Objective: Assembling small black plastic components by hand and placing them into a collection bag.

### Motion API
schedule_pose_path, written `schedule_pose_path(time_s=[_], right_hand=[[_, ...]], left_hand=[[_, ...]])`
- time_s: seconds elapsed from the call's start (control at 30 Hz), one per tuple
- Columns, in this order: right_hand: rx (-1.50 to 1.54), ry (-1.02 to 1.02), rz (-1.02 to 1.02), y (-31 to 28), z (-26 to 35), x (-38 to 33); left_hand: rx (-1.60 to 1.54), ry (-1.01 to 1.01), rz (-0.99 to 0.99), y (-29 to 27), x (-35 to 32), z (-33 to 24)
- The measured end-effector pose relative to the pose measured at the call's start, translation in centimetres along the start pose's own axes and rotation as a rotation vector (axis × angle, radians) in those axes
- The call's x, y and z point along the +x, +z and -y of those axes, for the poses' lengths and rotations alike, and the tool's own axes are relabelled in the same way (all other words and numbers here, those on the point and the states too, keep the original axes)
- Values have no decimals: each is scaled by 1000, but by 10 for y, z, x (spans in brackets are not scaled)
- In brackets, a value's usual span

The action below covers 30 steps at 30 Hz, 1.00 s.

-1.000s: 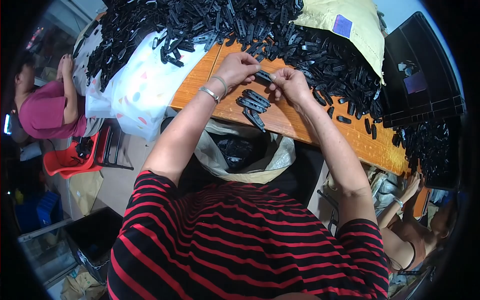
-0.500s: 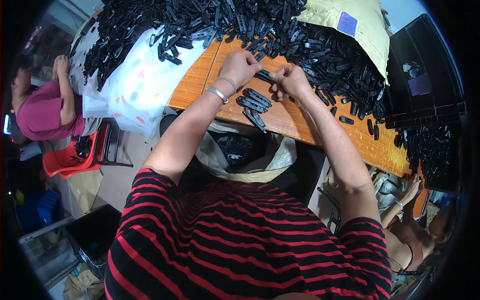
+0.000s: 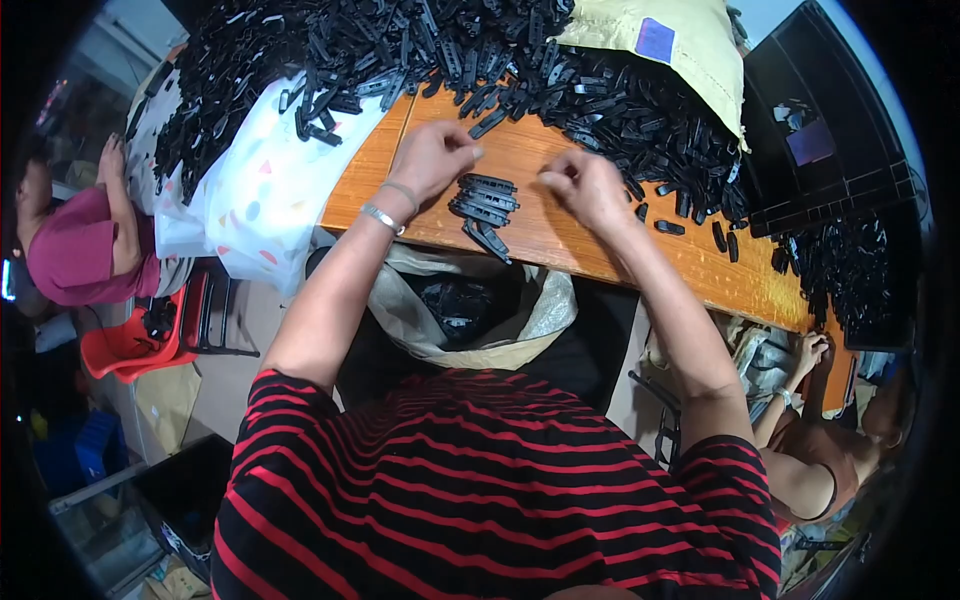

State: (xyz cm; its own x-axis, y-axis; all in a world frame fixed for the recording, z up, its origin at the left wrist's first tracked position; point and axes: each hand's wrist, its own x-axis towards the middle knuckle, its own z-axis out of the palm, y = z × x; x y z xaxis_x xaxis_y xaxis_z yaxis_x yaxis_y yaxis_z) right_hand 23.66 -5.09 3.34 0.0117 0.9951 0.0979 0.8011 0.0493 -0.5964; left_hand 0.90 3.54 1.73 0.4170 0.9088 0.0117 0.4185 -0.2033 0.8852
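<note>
Over the wooden table, my left hand is held with thumb and forefinger drawn together; anything between them is too small to make out. A slim black plastic clip-like piece lies just beyond its fingertips. My right hand hovers to the right, fingers curled and slightly smeared, so its grip is unclear. Between and a little nearer than both hands, several long black pieces lie side by side in a small pile. Two more pieces rest slantwise at the pile's near side.
A big heap of black pieces covers the table's far side, with a pale sack at far right. An open sack hangs below the table edge. One person sits left, another right.
My hands have moved apart; the black piece they held between them no longer shows there. The whole view has shifted slightly.
</note>
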Motion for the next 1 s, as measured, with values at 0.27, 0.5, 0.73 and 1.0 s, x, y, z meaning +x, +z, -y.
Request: schedule_pose_path(time_s=[0.27,0.5,0.73,1.0], right_hand=[[-513,-92,-7,-21,-9,7],[-196,-117,-46,28,20,35],[824,285,152,11,31,41],[823,374,110,10,10,36]], left_hand=[[581,210,-280,29,33,-9],[236,-8,-135,22,35,-18],[-735,-260,165,5,14,-35],[-744,-187,162,5,13,-36]])
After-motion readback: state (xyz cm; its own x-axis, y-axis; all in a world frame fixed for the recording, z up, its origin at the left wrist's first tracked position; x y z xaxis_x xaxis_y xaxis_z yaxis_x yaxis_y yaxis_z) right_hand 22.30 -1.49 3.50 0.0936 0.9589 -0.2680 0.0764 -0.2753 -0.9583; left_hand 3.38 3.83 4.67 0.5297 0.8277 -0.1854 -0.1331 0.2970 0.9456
